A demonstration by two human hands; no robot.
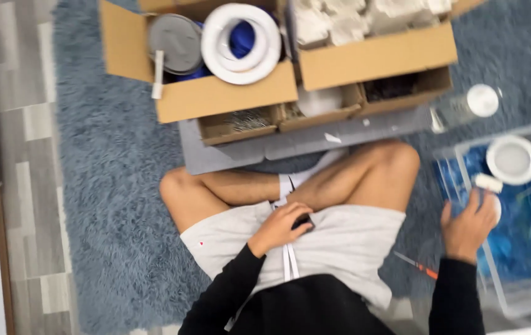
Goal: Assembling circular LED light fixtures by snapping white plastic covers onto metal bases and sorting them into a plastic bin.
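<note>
Seated person on a blue-grey rug (110, 186). The left hand (281, 228) rests in the lap, fingers curled closed around a small dark object (303, 221) that shows only at the fingertips. The right hand (469, 224) grips the near wall of a clear plastic bin (495, 279); a small white piece (489, 182) lies just beyond its fingertips. Farther off, at the rug's far edge, stand open cardboard boxes (216, 96) holding a white ring (240, 43).
</note>
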